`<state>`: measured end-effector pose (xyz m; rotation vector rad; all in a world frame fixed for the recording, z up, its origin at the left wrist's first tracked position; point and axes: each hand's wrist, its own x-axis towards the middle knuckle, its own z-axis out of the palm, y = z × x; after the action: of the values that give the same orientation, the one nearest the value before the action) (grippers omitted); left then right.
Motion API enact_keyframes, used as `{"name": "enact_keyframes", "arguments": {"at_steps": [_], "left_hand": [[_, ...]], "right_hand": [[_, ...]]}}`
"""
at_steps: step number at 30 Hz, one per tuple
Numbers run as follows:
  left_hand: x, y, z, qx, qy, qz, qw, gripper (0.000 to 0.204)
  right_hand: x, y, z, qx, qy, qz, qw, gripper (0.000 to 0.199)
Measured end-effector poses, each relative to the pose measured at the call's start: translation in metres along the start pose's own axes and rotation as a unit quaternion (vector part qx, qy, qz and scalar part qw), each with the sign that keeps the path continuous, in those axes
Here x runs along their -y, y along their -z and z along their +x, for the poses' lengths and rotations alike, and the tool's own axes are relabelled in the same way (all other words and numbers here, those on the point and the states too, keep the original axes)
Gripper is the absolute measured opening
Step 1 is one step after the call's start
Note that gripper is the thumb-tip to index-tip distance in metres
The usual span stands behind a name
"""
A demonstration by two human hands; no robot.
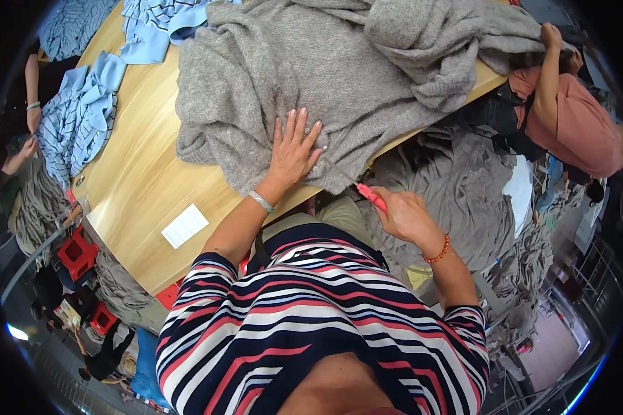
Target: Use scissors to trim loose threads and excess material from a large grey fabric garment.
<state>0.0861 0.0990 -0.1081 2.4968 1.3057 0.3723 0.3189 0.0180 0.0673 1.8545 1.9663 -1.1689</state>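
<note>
A big grey knitted garment (pixel 339 76) lies bunched over the table, its near edge reaching the table's front edge. My left hand (pixel 294 152) rests flat on the knit with fingers stretched out. My right hand (pixel 408 218) is closed round the red handle of a slim tool (pixel 372 197). From the handle a thin metal shaft points up and left across the cloth toward my left fingertips. Whether its tip is hooked or pointed is too small to tell.
A white paper slip (pixel 184 226) lies on the wooden table (pixel 138 187). Blue striped garments (pixel 83 114) hang over its left side, near another person's hands. At the right, a person in a pink shirt (pixel 574 117) grips the grey cloth. Heaped grey knits (pixel 457 187) sit beside me.
</note>
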Motion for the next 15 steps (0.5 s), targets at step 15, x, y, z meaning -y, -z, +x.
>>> {"name": "enact_keyframes", "arguments": {"at_steps": [15], "left_hand": [[0.009,-0.001,0.000,0.040,-0.043,-0.030,0.998,0.066]], "right_hand": [[0.015,-0.040,-0.010,-0.033,-0.037,0.045,0.998,0.035]]}}
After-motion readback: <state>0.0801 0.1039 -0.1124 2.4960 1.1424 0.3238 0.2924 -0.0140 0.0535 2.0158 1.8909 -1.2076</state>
